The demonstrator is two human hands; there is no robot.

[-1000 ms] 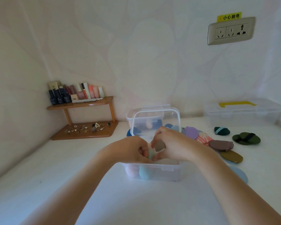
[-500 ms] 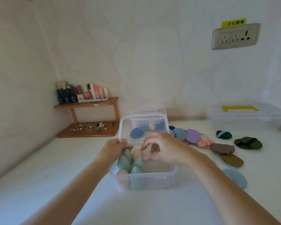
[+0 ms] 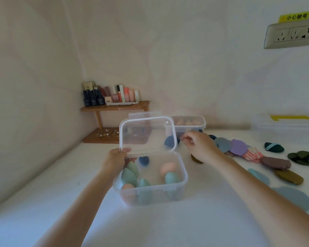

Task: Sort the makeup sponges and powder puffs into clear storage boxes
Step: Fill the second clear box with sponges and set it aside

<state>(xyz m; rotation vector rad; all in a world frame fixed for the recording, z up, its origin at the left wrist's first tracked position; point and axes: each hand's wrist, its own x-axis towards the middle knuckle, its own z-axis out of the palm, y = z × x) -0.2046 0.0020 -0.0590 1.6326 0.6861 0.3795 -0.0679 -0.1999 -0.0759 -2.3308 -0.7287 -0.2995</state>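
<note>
A clear storage box (image 3: 150,193) stands in the middle of the white table with its lid (image 3: 146,134) hinged upright. Inside lie several egg-shaped sponges: green ones (image 3: 128,175), a peach one (image 3: 168,167), a dark blue one (image 3: 144,160). My left hand (image 3: 114,161) grips the lid's lower left corner. My right hand (image 3: 198,147) hovers beyond the box's back right corner, fingers loosely curled, close to a dark blue sponge (image 3: 169,142) on the table. Powder puffs lie to the right: blue-grey (image 3: 222,144), purple (image 3: 238,147), striped pink (image 3: 252,155).
A second clear box (image 3: 187,122) holding orange sponges stands behind. More puffs, brown (image 3: 276,163), olive (image 3: 288,176), dark green (image 3: 274,147) and pale blue (image 3: 292,196), are spread at right. A large lidded box (image 3: 289,129) sits far right. A wooden cosmetics shelf (image 3: 114,107) fills the back corner.
The lid has swung up from near the box to upright. My right hand left the box and moved back and right toward the loose dark blue sponge. My left hand stays at the lid's corner.
</note>
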